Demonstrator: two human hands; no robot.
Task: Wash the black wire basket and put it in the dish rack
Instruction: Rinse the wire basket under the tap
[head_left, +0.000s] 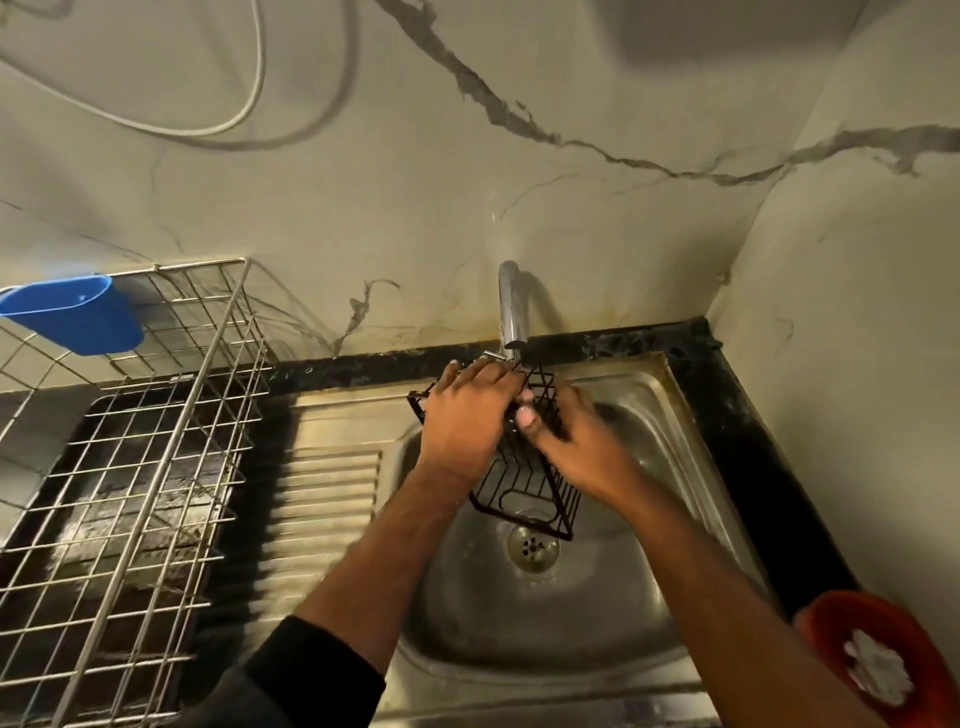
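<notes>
Holding the black wire basket over the steel sink, the person has both hands close together on its far end, just under the spout of the faucet. The left hand lies palm-down across the basket's upper left part, fingers wrapped over the wires. The right hand comes in from about 4 o'clock and is blurred; its thumb presses on the wires beside the left hand's fingers, but how its other fingers sit cannot be told. The basket runs from the hands toward 6 o'clock, tilted, with its near end hanging free above the drain. From the basket, the drain lies just below at 6 o'clock and the faucet at 12 o'clock.

At 9 o'clock from the sink, beyond the ribbed drainboard, stands the metal wire dish rack, well apart from the basket. A blue plastic cup hangs on the rack's far edge, at about 10 o'clock. At about 4 o'clock, on the dark counter edge, sits an orange-red dish holding something white.
</notes>
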